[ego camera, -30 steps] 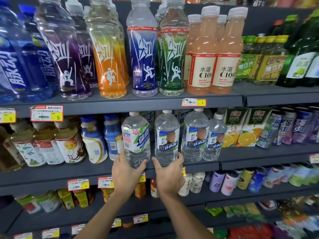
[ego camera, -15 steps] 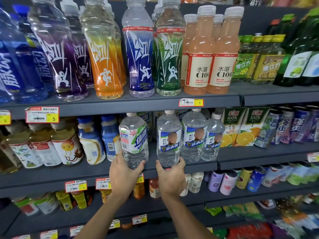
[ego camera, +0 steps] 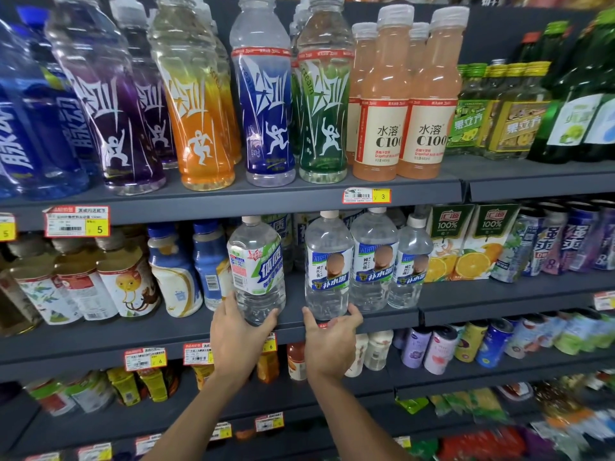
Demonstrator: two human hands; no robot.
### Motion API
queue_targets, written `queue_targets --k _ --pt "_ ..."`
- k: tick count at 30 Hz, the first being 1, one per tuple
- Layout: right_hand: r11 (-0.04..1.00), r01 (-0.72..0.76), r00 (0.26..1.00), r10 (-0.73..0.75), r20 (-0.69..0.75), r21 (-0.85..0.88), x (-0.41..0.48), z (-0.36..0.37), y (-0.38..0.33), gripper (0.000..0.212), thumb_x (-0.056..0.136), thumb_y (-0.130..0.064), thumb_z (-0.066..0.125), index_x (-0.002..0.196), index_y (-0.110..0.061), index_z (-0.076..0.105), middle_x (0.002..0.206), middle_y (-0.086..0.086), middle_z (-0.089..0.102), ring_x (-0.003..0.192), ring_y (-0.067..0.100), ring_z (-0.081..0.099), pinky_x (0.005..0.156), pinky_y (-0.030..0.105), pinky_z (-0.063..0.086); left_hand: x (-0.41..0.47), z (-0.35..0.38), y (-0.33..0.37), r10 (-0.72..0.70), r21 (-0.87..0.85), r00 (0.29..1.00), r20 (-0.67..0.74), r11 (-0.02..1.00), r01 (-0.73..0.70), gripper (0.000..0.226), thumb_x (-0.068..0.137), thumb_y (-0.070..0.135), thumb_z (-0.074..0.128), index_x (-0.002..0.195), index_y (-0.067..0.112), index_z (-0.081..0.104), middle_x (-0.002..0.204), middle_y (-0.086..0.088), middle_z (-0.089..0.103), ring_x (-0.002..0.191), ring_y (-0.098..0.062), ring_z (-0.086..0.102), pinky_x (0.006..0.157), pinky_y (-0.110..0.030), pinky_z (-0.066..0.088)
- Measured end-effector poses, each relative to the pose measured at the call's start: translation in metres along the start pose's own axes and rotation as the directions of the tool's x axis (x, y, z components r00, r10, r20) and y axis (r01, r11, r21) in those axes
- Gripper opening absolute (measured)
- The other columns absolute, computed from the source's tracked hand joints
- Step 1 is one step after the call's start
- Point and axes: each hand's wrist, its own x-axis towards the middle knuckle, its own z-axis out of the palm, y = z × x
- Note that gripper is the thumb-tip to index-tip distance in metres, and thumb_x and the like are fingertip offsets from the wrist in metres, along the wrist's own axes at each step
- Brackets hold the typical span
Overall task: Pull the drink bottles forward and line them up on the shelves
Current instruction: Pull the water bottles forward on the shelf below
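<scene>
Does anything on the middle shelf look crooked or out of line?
Yes. The green-labelled bottle in the left hand tilts left, off upright, with a gap to the blue-labelled bottle that the right hand holds. The third blue-labelled bottle stands further back.

Clear bottles [ego camera: 256,271] [ego camera: 328,267] upright, middle shelf [ego camera: 466,302] front.

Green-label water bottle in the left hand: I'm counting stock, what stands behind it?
Behind the green-label bottle, one more bottle with a like label peeks out past its shoulder. Anything deeper is covered by these two and the shelf above.
</scene>
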Motion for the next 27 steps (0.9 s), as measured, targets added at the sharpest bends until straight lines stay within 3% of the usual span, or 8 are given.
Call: queue_targets --k 7,10,12,15,17,19,21,27 --pt "0.999 0.031 0.999 -0.030 0.035 -0.019 0.002 -0.001 0.002 0.083 0.074 -0.055 0.080 0.130 -0.012 0.038 0.082 -0.005 0.061 0.084 0.025 0.067 0.070 0.044 0.054 0.008 -0.010 -0.005 0.058 -0.106 0.989 0.138 0.993 -0.044 0.074 0.071 0.060 0.078 0.132 0.032 0.047 0.121 0.013 0.059 0.115 -0.008 0.050 0.096 -0.033 0.048" --pt "0.999 0.048 0.998 -0.047 0.038 -0.018 0.001 -0.002 0.003 0.081 0.074 -0.055 0.081 0.128 -0.012 0.038 0.082 -0.004 0.061 0.082 0.026 0.068 0.068 0.041 0.054 0.016 -0.021 -0.006 0.137 -0.199 0.950 0.280 0.977 -0.082 0.063 0.070 0.059 0.078 0.123 0.049 0.046 0.112 0.030 0.061 0.106 0.009 0.055 0.084 -0.013 0.046" --pt "0.998 0.058 0.997 -0.057 0.046 -0.020 0.001 -0.002 0.003 0.080 0.074 -0.054 0.081 0.128 -0.011 0.039 0.080 -0.006 0.059 0.081 0.026 0.067 0.067 0.040 0.053 0.021 -0.028 -0.002 0.186 -0.224 0.914 0.361 0.969 -0.108 0.064 0.070 0.057 0.076 0.126 0.047 0.046 0.104 0.039 0.061 0.099 0.017 0.055 0.071 -0.003 0.043" --pt "0.997 0.081 0.995 -0.081 0.063 -0.006 0.001 -0.003 0.005 0.082 0.076 -0.052 0.080 0.132 -0.009 0.039 0.082 -0.005 0.058 0.081 0.025 0.066 0.064 0.038 0.050 0.025 -0.028 0.003 0.228 -0.230 0.872 0.433 0.963 -0.138 0.067 0.073 0.050 0.075 0.133 0.041 0.045 0.094 0.043 0.059 0.085 0.019 0.056 0.068 0.001 0.041" --pt "0.995 0.096 0.992 -0.097 0.077 0.023 0.000 -0.005 0.008 0.084 0.078 -0.049 0.080 0.138 -0.008 0.036 0.083 -0.005 0.058 0.082 0.024 0.066 0.063 0.036 0.050 0.024 -0.023 0.006 0.237 -0.236 0.880 0.412 0.960 -0.148 0.076 0.069 0.052 0.079 0.135 0.042 0.043 0.101 0.036 0.063 0.091 0.015 0.058 0.075 -0.004 0.045" --pt "0.993 0.105 0.990 -0.111 0.088 0.061 0.000 -0.007 0.011 0.085 0.079 -0.044 0.081 0.141 -0.008 0.035 0.084 -0.005 0.057 0.081 0.022 0.065 0.065 0.036 0.051 0.021 -0.015 0.005 0.240 -0.089 0.917 0.319 0.971 -0.223 0.087 0.062 0.057 0.082 0.136 0.035 0.043 0.116 0.024 0.059 0.108 0.003 0.054 0.093 -0.023 0.046" --pt "0.990 0.110 0.988 -0.119 0.102 0.092 0.001 -0.009 0.013 0.085 0.080 -0.041 0.081 0.143 -0.008 0.035 0.083 -0.006 0.056 0.078 0.016 0.062 0.065 0.033 0.048 0.017 -0.008 0.003 0.191 0.056 0.945 0.265 0.976 -0.213 0.098 0.060 0.062 0.083 0.141 0.029 0.039 0.123 0.010 0.052 0.118 -0.012 0.046 0.102 -0.034 0.038" --pt "0.976 0.194 0.971 -0.206 0.123 0.100 0.001 -0.018 0.022 0.070 0.087 -0.037 0.074 0.142 -0.014 0.039 0.078 -0.012 0.055 0.070 -0.002 0.056 0.056 0.011 0.036 0.025 -0.006 0.000 0.192 -0.060 0.928 0.319 0.981 -0.183 0.092 0.058 0.058 0.087 0.135 0.036 0.041 0.122 0.013 0.053 0.116 -0.012 0.045 0.104 -0.043 0.040"
